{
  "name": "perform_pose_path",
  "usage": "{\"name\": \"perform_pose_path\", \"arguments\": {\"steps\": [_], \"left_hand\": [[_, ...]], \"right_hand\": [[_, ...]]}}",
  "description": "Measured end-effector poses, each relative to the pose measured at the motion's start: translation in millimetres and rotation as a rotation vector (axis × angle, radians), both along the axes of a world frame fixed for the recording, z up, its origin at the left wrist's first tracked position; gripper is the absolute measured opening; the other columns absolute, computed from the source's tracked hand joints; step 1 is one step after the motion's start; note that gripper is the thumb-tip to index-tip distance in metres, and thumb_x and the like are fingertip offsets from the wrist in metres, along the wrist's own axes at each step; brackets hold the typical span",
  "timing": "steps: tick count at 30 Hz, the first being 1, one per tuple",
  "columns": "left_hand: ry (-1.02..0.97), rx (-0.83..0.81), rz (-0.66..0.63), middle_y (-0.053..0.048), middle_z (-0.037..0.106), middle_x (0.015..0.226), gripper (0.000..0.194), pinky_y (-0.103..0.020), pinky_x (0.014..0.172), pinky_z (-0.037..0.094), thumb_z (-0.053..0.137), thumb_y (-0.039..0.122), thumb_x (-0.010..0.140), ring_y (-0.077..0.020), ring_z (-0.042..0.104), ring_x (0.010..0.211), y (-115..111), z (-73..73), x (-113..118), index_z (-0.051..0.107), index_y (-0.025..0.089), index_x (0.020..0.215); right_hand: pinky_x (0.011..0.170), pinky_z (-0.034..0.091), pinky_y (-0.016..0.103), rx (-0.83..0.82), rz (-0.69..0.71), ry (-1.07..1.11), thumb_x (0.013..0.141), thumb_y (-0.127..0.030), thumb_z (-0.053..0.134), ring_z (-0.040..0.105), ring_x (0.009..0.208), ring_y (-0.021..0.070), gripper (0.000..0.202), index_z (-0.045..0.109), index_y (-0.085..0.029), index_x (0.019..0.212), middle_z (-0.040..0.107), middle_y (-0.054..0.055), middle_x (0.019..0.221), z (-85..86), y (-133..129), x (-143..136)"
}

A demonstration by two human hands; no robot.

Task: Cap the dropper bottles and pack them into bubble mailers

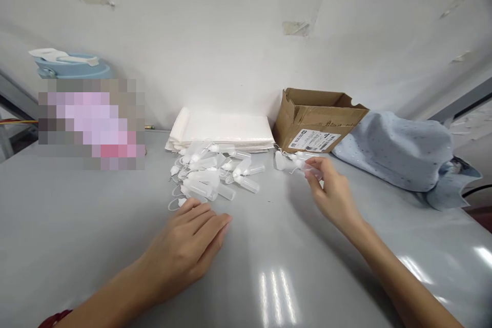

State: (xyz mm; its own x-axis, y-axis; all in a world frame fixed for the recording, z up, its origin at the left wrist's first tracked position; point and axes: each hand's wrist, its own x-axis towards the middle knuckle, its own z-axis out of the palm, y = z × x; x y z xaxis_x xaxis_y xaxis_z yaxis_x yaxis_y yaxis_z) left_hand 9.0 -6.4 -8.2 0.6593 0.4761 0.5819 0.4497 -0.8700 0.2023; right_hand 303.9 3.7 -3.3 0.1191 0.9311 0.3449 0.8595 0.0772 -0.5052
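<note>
My right hand [333, 189] pinches a small translucent plastic dropper bottle [317, 172] between thumb and fingers, just in front of the cardboard box. Beside it lie a few more bottles of the same kind [282, 161]. My left hand [192, 241] rests palm down on the grey table, its fingers loosely bent and nothing visible in them. Its fingertips lie at the near edge of a loose pile of dropper bottles [200, 184], which have white caps on thin loops. The underside of the left hand is hidden.
Behind the pile lies a stack of white padded sheets or bags [226, 128]. An open cardboard box [321, 123] with a label stands right of it, next to a light-blue speckled cloth [400, 148]. At the left are a blue lidded container [73, 66] and a blurred-out patch.
</note>
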Motion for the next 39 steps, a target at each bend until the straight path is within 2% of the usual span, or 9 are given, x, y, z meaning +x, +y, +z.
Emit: {"name": "perform_pose_path", "arguments": {"steps": [2,5,7,10,13,19,27,39], "left_hand": [[-0.01,-0.016,0.008,0.0,0.056,0.068,0.016,-0.031,0.064,0.037,0.047,0.004,0.09,-0.015,0.047,0.062,-1,-0.1,0,0.053,0.016,0.098],[-0.058,-0.09,0.032,0.0,0.057,0.073,0.019,-0.03,0.067,0.04,0.048,0.007,0.091,-0.0142,0.05,0.066,-3,-0.1,0,0.052,0.016,0.107],[-0.081,-0.207,0.08,0.001,0.058,0.077,0.024,-0.03,0.07,0.044,0.046,0.013,0.093,-0.0138,0.053,0.069,-5,1.3,0,0.049,0.018,0.116],[-0.095,-0.402,0.159,0.001,0.06,0.08,0.027,-0.025,0.066,0.048,0.042,0.023,0.096,-0.0131,0.057,0.072,-6,6.4,-1,0.047,0.022,0.123],[-0.119,-0.494,0.152,0.001,0.064,0.082,0.024,-0.02,0.06,0.05,0.043,0.025,0.095,-0.0128,0.061,0.073,-7,12.9,-1,0.05,0.022,0.118],[-0.177,-0.515,0.137,0.004,0.063,0.072,0.014,-0.019,0.059,0.047,0.044,0.019,0.094,-0.0106,0.06,0.065,-7,19.5,2,0.057,0.022,0.094],[-0.212,-0.502,0.041,0.004,0.06,0.073,0.016,-0.018,0.062,0.045,0.045,0.013,0.093,-0.0084,0.057,0.066,-10,15.7,3,0.058,0.021,0.094],[-0.214,-0.536,0.011,0.004,0.06,0.074,0.017,-0.017,0.062,0.044,0.044,0.011,0.093,-0.008,0.056,0.066,-11,17.8,2,0.058,0.021,0.094]], "right_hand": [[0.062,0.05,0.031,-0.009,0.042,0.078,0.093,-0.031,0.039,0.064,0.079,0.0204,0.019,0.044,-0.021,0.108,0.065,0.011,0.103,9.3,-10,-11],[0.068,0.051,0.028,-0.086,0.196,0.257,0.096,-0.035,0.037,0.063,0.09,0.0181,0.021,0.042,-0.025,0.114,0.063,0.006,0.1,18.4,-28,-30],[0.075,0.051,0.028,-0.123,0.284,0.333,0.097,-0.034,0.039,0.06,0.097,0.0174,0.022,0.044,-0.027,0.117,0.06,0.005,0.105,21.5,-38,-40],[0.081,0.05,0.028,-0.125,0.41,0.295,0.097,-0.028,0.041,0.059,0.1,0.016,0.024,0.045,-0.028,0.12,0.059,0.004,0.109,24.6,-48,-49],[0.081,0.051,0.025,-0.093,0.515,0.245,0.096,-0.019,0.04,0.06,0.097,0.0148,0.028,0.044,-0.026,0.123,0.06,0.004,0.108,27.3,-52,-54],[0.086,0.051,0.027,-0.005,0.654,0.178,0.092,-0.009,0.04,0.057,0.104,0.0166,0.034,0.045,-0.019,0.124,0.058,0.008,0.109,28.1,-53,-59],[0.085,0.051,0.03,0.025,0.711,0.15,0.091,-0.004,0.042,0.054,0.102,0.0173,0.037,0.046,-0.014,0.126,0.058,0.011,0.111,20.4,-56,-67],[0.082,0.054,0.032,0.095,0.689,0.098,0.09,-0.003,0.044,0.057,0.102,0.02,0.04,0.046,-0.014,0.128,0.06,0.013,0.11,17.6,-59,-68]]}}
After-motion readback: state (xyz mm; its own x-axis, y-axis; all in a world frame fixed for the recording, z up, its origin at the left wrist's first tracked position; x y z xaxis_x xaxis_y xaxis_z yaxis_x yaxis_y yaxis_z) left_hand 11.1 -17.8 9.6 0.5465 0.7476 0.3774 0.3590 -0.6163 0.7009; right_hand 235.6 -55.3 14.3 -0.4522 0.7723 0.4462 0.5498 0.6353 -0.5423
